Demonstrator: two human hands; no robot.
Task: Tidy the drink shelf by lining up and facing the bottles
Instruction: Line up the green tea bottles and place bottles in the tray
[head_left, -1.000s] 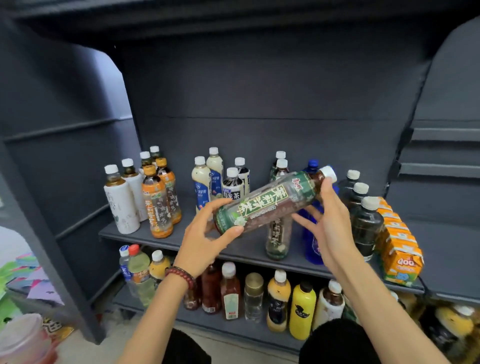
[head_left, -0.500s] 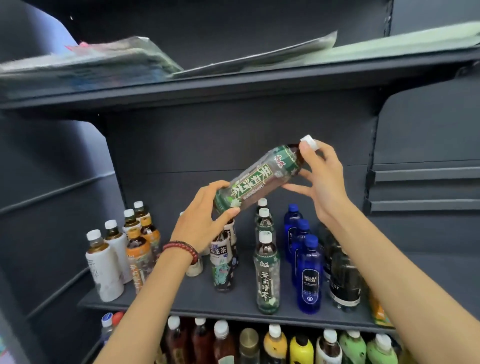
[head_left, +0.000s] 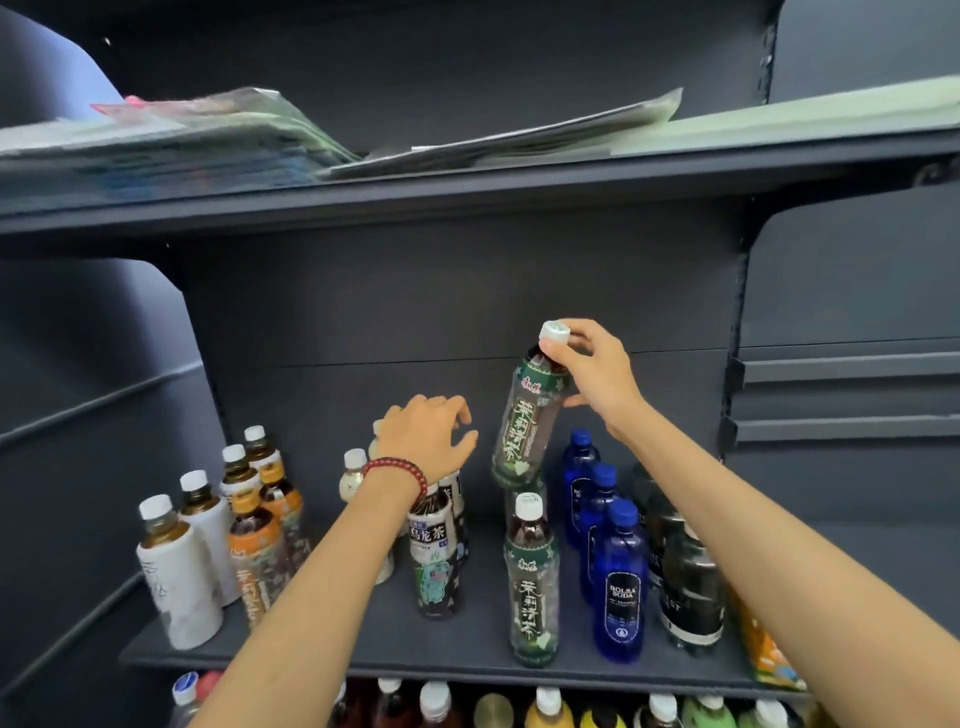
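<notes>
At the front of the drink shelf (head_left: 363, 654) a standing green tea bottle (head_left: 531, 587) is upright, with blue soda bottles (head_left: 618, 587) just beside it on the right. Above that row, the right hand (head_left: 597, 374) grips the held tea bottle (head_left: 527, 421) by its neck under the white cap. It is off the shelf and slightly tilted, label outward. The left hand (head_left: 426, 436) hovers with loose, spread fingers, holding nothing, over the dark oolong bottles (head_left: 434, 545). Papers (head_left: 208, 135) lie on the shelf above.

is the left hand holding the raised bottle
No, only the right hand grips the raised bottle at its neck; the left hand is open.
</notes>
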